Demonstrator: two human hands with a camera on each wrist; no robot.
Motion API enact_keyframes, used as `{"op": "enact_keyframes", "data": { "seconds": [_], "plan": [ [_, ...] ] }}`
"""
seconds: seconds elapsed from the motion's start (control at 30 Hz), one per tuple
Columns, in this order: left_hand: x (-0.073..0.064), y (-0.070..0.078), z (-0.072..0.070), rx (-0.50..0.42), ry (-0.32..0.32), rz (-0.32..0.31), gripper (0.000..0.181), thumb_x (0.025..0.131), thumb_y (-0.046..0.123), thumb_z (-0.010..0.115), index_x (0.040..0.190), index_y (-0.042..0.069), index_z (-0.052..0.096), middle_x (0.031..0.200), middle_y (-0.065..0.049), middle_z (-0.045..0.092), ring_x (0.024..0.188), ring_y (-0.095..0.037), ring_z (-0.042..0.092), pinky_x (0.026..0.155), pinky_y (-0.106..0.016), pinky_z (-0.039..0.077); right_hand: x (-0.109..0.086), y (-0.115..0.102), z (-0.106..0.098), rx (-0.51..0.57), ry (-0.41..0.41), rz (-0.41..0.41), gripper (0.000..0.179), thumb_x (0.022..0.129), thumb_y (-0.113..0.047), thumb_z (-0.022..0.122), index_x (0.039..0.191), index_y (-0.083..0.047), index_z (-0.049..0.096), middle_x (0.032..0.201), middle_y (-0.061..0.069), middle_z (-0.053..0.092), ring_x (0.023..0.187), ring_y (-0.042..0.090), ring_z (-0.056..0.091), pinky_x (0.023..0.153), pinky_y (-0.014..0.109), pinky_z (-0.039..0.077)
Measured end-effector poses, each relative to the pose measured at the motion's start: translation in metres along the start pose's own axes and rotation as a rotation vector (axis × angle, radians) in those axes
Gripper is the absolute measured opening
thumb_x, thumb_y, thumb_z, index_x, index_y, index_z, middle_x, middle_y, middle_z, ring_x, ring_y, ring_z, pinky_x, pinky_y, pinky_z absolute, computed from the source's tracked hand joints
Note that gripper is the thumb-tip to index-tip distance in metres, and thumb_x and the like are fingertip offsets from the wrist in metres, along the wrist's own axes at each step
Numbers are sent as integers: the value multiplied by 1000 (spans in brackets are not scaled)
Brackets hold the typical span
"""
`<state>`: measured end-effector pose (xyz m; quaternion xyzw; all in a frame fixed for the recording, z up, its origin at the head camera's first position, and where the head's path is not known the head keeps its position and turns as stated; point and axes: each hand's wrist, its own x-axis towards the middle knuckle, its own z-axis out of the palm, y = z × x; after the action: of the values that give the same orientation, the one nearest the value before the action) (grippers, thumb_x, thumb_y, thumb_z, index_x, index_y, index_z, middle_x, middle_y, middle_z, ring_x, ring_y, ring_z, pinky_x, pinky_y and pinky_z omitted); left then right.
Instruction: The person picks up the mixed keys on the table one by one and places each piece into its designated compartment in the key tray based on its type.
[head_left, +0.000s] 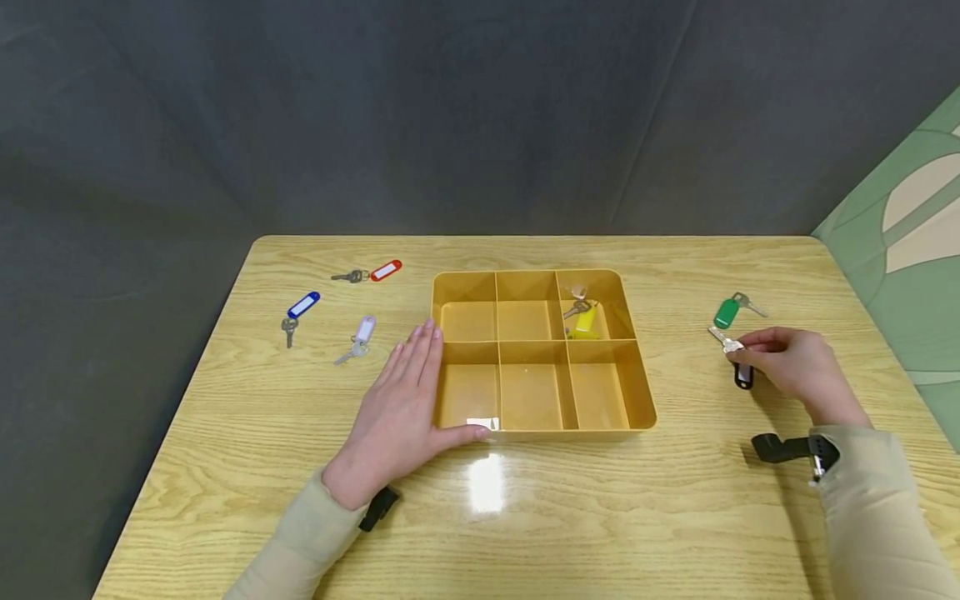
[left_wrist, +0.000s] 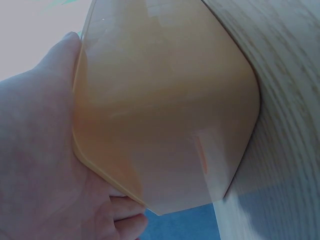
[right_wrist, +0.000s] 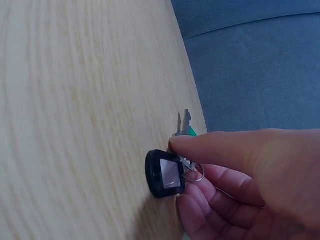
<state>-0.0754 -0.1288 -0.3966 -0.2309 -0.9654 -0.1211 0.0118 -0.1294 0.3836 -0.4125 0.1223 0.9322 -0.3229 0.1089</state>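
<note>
My right hand (head_left: pixel 795 367) pinches a key (head_left: pixel 726 340) between thumb and fingers at the right of the table. From its ring hangs a black key tag (right_wrist: pixel 167 173) with a pale label. Just behind that hand lies a green-tagged key (head_left: pixel 727 312). My left hand (head_left: pixel 397 408) rests with straight fingers along the left side of a yellow compartment box (head_left: pixel 637 392), its thumb at the front rim. In the left wrist view the palm lies against the box wall (left_wrist: pixel 165 100). A yellow-tagged key (head_left: pixel 585 319) sits in the box's back right compartment.
Left of the box lie a red-tagged key (head_left: pixel 386 270), a blue-tagged key (head_left: pixel 303 304) and a lilac-tagged key (head_left: pixel 364 329). A dark padded partition (head_left: pixel 450 117) rises behind the wooden table (head_left: pixel 562 517). A green patterned panel (head_left: pixel 915 250) stands at the right.
</note>
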Motion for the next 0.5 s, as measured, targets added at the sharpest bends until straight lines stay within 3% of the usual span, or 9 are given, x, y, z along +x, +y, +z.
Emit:
{"op": "enact_keyframes", "data": {
  "seconds": [0.3,0.5],
  "plan": [
    [0,-1,0,3,8,2,128,82,90,45,161,-3,5,168,-19,4,154,-32,7,124,-39,6,-1,0,2,9,38,-56,43,98,-32,70,118,6,64,100,14,69,77,13,59,59,23,47],
    [1,-1,1,6,11,-2,128,81,91,42,161,-3,6,168,-19,5,154,-31,7,124,-40,7,0,3,3,15,71,-74,38,98,-27,70,116,6,66,97,9,71,74,6,60,61,19,47]
  ]
}}
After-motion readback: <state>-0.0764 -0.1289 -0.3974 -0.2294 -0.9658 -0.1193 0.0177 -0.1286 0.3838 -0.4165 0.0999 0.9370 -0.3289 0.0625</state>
